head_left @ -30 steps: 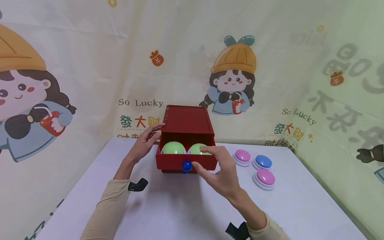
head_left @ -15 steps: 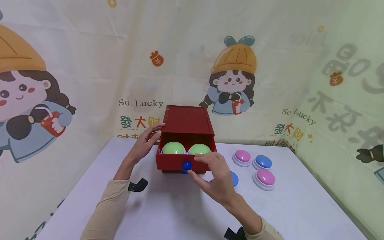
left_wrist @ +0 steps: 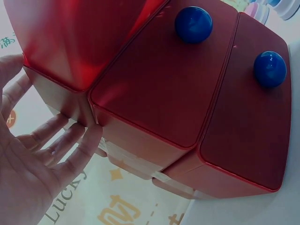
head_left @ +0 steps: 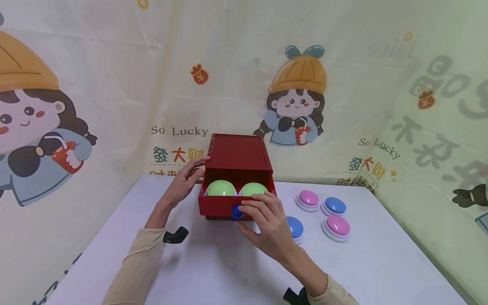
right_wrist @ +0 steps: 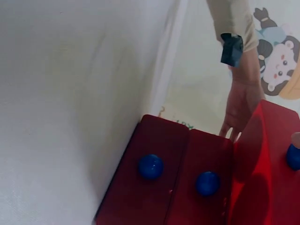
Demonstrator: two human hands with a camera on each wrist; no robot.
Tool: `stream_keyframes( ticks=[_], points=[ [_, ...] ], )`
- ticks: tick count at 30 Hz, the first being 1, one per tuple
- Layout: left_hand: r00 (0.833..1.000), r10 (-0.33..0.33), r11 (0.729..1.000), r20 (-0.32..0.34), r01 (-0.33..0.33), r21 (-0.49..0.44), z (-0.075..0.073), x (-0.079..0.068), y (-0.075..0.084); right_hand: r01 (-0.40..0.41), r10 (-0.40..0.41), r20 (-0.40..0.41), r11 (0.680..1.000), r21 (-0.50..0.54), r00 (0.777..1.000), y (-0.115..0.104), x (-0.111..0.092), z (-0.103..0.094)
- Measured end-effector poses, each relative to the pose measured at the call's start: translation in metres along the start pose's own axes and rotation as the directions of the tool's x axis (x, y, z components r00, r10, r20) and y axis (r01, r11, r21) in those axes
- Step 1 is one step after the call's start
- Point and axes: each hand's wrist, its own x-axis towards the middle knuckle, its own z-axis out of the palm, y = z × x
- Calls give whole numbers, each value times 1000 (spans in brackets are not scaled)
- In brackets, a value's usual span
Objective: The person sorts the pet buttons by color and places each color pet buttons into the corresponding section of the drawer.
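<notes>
A red drawer cabinet [head_left: 239, 152] stands on the table with its top drawer [head_left: 214, 206] pulled out. Two green dome push buttons [head_left: 220, 188] sit side by side inside that drawer. My right hand [head_left: 271, 224] has its index finger on one side of the drawer's blue knob [head_left: 235, 212] and its thumb on the other, pinching it. One fingertip [right_wrist: 296, 139] shows against this knob in the right wrist view; the thumb is out of that view. With extended fingers, my left hand [left_wrist: 33, 164] rests on the cabinet's left side.
Two lower drawers [left_wrist: 164, 70] are closed, each with a blue knob. Right of the cabinet lie pink push buttons [head_left: 337, 224] and blue push buttons [head_left: 335, 205] on the white table [head_left: 213, 271]. A printed curtain [head_left: 228, 63] hangs behind.
My right hand has come down and left from over the drawer's front edge, and its fingers have closed in on the knob. A blue button is uncovered. The left hand stays put.
</notes>
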Motion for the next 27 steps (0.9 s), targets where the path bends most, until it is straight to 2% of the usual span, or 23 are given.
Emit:
stream_keyframes(
  ticks=[18,27],
  points=[
    [1000,-1,1000,-3,1,11,0,-2,0,88,-92,-40,992,-94,995,2,-1,7],
    [1000,-2,1000,-3,2,15,-1,-1,0,68,-71,-66,996,-52,995,7,5,8]
  ],
)
